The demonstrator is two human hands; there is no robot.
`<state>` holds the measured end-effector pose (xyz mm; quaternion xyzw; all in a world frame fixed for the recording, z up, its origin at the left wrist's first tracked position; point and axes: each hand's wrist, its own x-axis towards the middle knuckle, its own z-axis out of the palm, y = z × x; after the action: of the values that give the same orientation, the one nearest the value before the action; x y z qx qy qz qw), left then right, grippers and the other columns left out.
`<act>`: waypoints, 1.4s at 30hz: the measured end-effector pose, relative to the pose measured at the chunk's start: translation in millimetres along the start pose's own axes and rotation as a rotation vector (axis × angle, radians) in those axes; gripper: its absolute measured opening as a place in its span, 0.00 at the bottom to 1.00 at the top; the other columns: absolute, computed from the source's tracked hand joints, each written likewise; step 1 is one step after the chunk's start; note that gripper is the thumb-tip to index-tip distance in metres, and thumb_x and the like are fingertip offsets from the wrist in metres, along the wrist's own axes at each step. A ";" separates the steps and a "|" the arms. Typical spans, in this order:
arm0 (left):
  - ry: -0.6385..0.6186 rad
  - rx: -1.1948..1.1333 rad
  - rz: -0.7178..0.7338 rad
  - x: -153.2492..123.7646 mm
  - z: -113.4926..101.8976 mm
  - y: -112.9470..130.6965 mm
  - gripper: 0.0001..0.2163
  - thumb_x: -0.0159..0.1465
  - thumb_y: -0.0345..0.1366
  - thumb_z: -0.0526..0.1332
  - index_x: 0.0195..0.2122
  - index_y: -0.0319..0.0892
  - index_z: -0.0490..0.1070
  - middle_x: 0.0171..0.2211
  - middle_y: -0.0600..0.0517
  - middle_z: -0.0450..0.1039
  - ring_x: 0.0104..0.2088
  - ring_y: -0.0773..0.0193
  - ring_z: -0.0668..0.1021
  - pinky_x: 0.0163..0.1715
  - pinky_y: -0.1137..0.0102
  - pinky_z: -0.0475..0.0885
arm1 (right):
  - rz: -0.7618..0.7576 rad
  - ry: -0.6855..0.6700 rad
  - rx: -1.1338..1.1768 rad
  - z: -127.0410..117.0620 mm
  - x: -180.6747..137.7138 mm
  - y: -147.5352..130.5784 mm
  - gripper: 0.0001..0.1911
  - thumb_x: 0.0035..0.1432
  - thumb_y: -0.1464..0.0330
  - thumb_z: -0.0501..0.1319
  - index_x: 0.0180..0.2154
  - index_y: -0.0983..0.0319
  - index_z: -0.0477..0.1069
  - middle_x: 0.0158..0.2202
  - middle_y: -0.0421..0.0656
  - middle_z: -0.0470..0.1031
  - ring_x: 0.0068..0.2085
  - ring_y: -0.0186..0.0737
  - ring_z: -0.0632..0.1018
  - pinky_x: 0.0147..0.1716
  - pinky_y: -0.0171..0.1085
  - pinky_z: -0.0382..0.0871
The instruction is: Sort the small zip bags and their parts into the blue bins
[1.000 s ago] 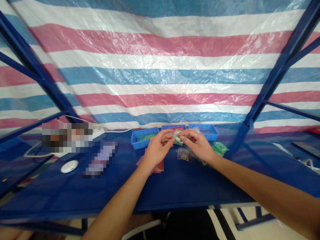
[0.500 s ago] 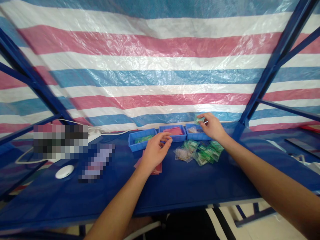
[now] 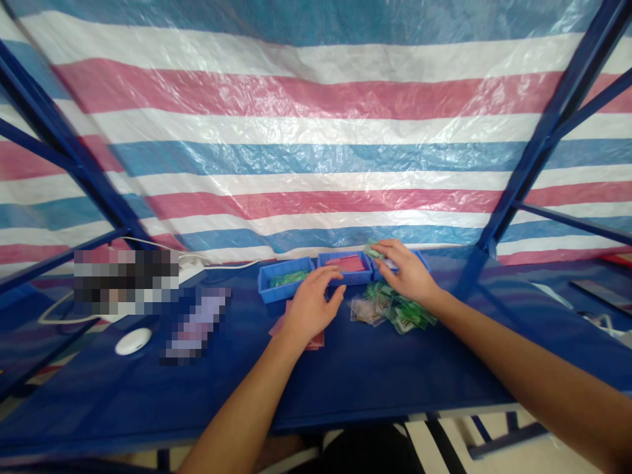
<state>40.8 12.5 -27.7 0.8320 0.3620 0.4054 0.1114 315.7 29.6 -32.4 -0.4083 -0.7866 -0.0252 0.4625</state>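
My right hand (image 3: 407, 271) pinches a small green plastic packet (image 3: 374, 251) above the gap between the middle blue bin (image 3: 345, 281) and the right blue bin (image 3: 423, 261). Its fingers partly cover the right bin. My left hand (image 3: 315, 303) hovers in front of the middle bin, fingers apart with nothing in them. Pink packets (image 3: 316, 342) lie under it, partly hidden. Beside my right wrist are a pile of green packets (image 3: 409, 316) and some clear packets (image 3: 365, 311). The left blue bin (image 3: 279, 297) holds green packets; pink ones lie in the middle bin.
A blurred-out phone-shaped object (image 3: 197, 326) and a white round object (image 3: 133, 342) lie on the blue table (image 3: 395, 382) to the left. White cables (image 3: 232, 266) run behind. A dark flat object (image 3: 600, 296) is at far right. Striped plastic sheeting (image 3: 316, 158) hangs behind.
My right hand has moved left with the green packet, from over the right bin toward the middle one. My left hand's fingers have spread a little. The view has shifted slightly.
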 end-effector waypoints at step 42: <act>0.118 0.387 -0.007 4.1 -57.1 -25.5 0.11 0.71 0.37 0.56 0.45 0.42 0.78 0.52 0.43 0.77 0.55 0.51 0.76 0.60 0.55 0.69 | -0.262 -0.493 0.120 18.8 -13.2 -49.2 0.21 0.70 0.62 0.61 0.62 0.58 0.70 0.54 0.51 0.76 0.54 0.49 0.77 0.56 0.48 0.74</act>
<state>-13.7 27.4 -0.5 0.8113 0.4420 0.3760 -0.0705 272.8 -3.4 -36.4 -0.2687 -0.9215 0.0621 0.2735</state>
